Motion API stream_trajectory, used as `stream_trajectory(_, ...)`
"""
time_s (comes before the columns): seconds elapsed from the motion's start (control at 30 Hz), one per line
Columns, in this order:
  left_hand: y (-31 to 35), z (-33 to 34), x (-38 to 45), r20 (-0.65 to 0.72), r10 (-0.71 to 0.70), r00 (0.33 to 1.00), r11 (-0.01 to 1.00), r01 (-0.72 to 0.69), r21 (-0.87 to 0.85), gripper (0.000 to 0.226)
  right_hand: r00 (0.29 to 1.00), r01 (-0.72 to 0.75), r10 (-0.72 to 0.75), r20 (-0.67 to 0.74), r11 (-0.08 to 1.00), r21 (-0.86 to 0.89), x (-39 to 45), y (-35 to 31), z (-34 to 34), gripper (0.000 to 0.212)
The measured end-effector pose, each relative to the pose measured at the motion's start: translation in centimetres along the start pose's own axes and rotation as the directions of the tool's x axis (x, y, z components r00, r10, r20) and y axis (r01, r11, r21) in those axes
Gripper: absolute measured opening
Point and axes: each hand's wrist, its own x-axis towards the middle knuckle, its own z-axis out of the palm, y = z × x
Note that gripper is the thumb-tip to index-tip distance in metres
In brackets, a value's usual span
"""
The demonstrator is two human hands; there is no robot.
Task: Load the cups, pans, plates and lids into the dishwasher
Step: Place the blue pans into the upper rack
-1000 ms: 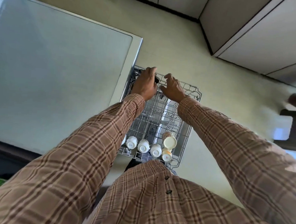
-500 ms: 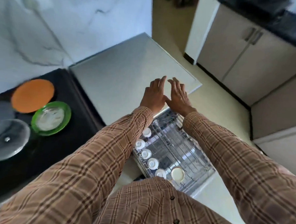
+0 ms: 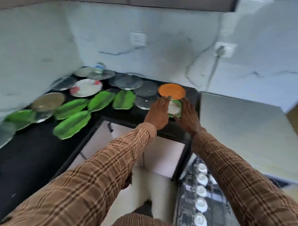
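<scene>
A round green plate with a pale centre [image 3: 175,109] lies on the black counter [image 3: 30,155] just in front of an orange plate [image 3: 171,91]. My left hand [image 3: 157,113] and my right hand [image 3: 187,116] reach out on either side of the green plate with fingers straight, and neither grips it. Whether they touch its rim is blurred. The pulled-out dishwasher rack [image 3: 186,201] at the lower right holds a row of white cups [image 3: 201,204].
Several green leaf-shaped plates [image 3: 73,125], steel and glass lids [image 3: 145,103] and a white flowered plate [image 3: 86,88] are spread over the counter. The dishwasher's grey top [image 3: 247,133] lies to the right. A marble wall with sockets [image 3: 137,38] stands behind.
Both hands left the dishwasher rack and swung up and left to the counter. The view turned from the floor and rack to the counter; the hands now flank the green plate.
</scene>
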Motion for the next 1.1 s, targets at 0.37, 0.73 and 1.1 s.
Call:
stream_trajectory(0.37,-21.6,-10.6,-16.1,-0.134,-0.536,0.834,0.828,0.550,0.111,0.078,0.898,0.386,-0.383,0.217,0.922,0.031,6.1,-25.9,9.1,0.079)
stream_trajectory(0.73,-38.8,-13.9,-28.2,-0.167,-0.759,0.629,0.617,0.777,0.122,0.073,0.745,0.555,-0.545,0.384,0.826,0.097,6.5,-43.9,20.6,0.077)
stream_trajectory(1.1,-51.7,-15.3,-42.1,-0.148,-0.973,0.176,0.142,0.967,0.212,0.060,0.573,0.658,-0.657,0.490,0.725,0.204,4.1,-58.0,30.0,0.070)
